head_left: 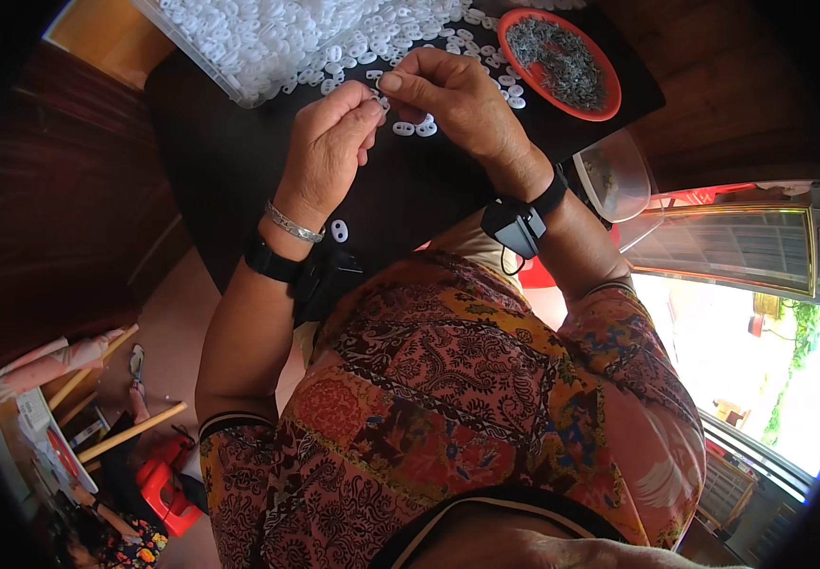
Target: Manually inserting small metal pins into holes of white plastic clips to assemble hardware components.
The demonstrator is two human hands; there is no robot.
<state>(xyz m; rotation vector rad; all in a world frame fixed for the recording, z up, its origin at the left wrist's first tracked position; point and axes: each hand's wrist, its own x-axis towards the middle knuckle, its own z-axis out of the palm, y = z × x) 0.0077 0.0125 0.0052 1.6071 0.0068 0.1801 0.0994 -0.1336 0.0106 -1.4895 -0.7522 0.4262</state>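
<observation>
Over the dark table, my two hands meet fingertip to fingertip. My left hand [326, 142] is closed in a pinch on a small white plastic piece [384, 100], mostly hidden by the fingers. My right hand [462, 102] is pinched at the same spot, thumb against forefinger; what it holds is too small to make out. Just below the fingers lie a few white oval pieces with two holes [403, 129]. Another white oval piece [339, 230] rests alone near the table's front edge, beside my left wrist.
A clear bin [239, 90] heaped with white pieces stands at the far left, several spilled around it. At the far right sits an orange-red plate [616, 102] of small grey metal parts. A translucent tub [633, 180] is beyond the table's right edge; a red stool [165, 498] stands lower left.
</observation>
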